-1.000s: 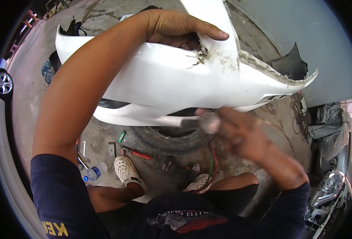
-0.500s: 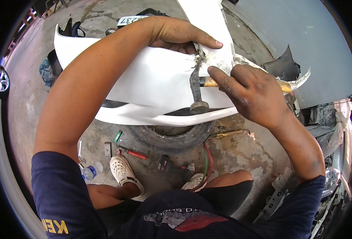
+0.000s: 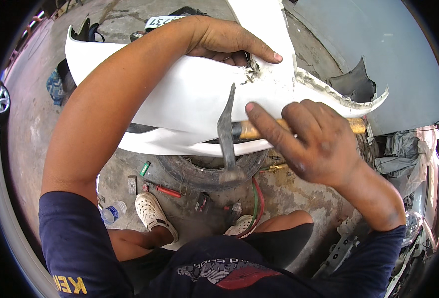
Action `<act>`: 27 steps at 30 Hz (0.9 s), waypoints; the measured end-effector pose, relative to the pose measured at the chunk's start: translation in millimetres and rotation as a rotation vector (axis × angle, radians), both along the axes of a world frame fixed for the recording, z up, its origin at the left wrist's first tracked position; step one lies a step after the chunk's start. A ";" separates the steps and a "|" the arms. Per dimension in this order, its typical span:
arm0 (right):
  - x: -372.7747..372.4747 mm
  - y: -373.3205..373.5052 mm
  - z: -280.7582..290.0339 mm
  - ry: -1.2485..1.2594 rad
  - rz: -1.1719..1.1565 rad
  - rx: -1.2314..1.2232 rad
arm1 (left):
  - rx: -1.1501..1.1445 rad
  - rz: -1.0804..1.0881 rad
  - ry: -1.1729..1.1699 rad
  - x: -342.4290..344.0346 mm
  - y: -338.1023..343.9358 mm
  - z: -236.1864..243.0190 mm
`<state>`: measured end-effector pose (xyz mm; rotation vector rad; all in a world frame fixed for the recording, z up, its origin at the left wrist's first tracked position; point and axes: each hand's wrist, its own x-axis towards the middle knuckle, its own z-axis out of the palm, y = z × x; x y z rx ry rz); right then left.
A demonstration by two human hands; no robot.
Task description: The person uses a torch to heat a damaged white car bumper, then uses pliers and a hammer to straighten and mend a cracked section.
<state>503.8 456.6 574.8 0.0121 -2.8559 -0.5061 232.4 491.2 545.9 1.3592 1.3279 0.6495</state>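
A white car bumper (image 3: 184,94) lies in front of me across a tire (image 3: 189,176). Over its upper edge reaches my left hand (image 3: 224,40), thumb along the outer face and fingers curled behind the edge, partly hidden. Just below that hand is a ragged, blackened damaged spot (image 3: 253,72) in the white panel. My right hand (image 3: 319,136) is wrapped round the wooden handle of a hammer (image 3: 226,124), its index finger stretched along the handle. The hammer's pointed end faces the damaged spot, apart from it; its blunt end is blurred over the tire.
On the concrete floor lie a red-handled tool (image 3: 169,191), a green lighter-like item (image 3: 145,168), a metal block (image 3: 132,185) and a plastic bottle (image 3: 111,213). Red and green hoses (image 3: 259,203) run near my foot. A dark torn panel piece (image 3: 356,84) lies beyond the bumper's right end.
The hammer and my right hand have moved back toward me, lifting the pointed end off the damaged spot. My left hand has stayed nearly in place on the bumper.
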 end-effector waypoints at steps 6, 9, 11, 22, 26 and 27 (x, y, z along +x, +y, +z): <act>-1.4 2.2 1.5 -0.112 -0.146 0.032 | 0.024 -0.013 -0.030 2.1 4.8 -2.7; -0.3 4.3 -4.0 -0.115 -0.133 0.025 | 0.004 0.011 0.017 -1.0 -0.5 -1.0; 1.5 16.0 -6.0 -0.110 -0.219 0.041 | 0.014 0.039 0.059 1.1 2.6 0.7; 7.5 -7.6 2.2 -0.116 -0.186 -0.054 | 0.047 0.012 0.007 8.8 -7.8 4.6; 30.6 -26.2 -11.8 -0.141 -0.208 -0.235 | 0.040 -0.221 0.037 -5.1 -1.3 -3.0; 37.4 -29.3 -21.3 -0.140 -0.215 -0.287 | 0.092 -0.223 0.073 -10.0 0.1 -3.4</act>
